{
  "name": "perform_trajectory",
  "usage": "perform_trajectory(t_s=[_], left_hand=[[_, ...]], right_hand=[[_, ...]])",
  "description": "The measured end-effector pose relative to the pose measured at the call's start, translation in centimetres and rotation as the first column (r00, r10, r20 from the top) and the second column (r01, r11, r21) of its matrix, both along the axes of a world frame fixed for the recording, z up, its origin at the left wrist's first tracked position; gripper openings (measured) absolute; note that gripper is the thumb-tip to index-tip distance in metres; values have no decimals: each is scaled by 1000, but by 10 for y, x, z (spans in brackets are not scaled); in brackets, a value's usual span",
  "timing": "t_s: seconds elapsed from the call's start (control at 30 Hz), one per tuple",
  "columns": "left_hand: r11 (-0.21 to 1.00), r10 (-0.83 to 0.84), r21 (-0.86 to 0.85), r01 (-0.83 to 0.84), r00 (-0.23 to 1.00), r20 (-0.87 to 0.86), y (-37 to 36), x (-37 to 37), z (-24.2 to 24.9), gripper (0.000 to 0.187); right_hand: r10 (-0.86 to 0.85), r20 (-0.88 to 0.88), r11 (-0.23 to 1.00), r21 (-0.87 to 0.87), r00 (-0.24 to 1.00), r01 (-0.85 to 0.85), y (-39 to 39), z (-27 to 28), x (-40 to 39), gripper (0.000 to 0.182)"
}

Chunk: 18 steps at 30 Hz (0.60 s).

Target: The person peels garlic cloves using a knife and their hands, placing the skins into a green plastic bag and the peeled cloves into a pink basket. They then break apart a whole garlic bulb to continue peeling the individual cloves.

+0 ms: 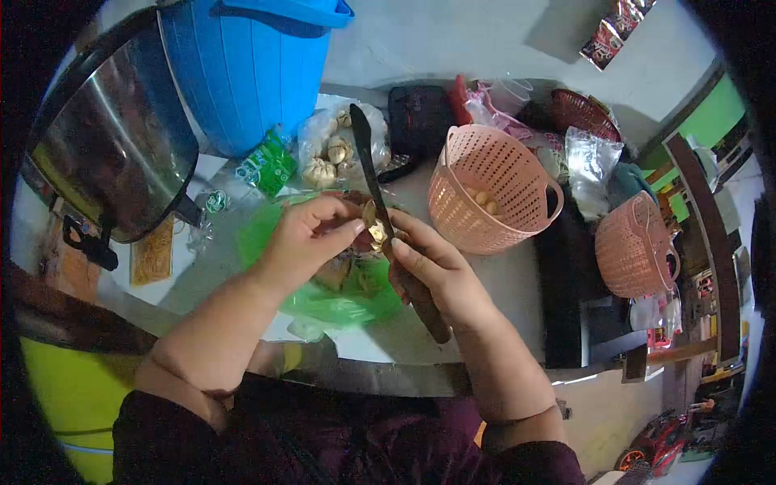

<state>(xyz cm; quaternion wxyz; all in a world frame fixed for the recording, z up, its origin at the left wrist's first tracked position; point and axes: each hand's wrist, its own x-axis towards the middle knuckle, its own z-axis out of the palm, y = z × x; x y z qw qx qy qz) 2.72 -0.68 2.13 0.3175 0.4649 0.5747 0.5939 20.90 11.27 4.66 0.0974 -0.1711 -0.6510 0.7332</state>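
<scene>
Above a green bag [339, 299] on the table [485, 283], the left hand [303, 238] pinched a small bulb [373, 230]; the right hand [436, 275] gripped a knife [380, 194]. The blade sat touching the bulb, beside the left fingertips, and could slip and nick them.

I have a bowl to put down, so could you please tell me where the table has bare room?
One bare patch lies on the table, between the right hand and the pink basket. Crowded: the far side, with the garlic bag, black pouch and packets, and under both hands, covered by the green bag.
</scene>
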Motion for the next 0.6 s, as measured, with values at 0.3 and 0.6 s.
perform_trajectory(t_s=[0.3, 0.6], left_hand=[[990, -108, 116, 82, 964, 241, 2, 2, -7, 16], [993, -96, 89, 84, 984, 148, -2, 4, 0, 19]], right_hand=[[15, -103, 891, 452, 995, 33, -6, -2, -3, 51], [30, -134, 829, 557, 991, 50, -4, 0, -1, 50]])
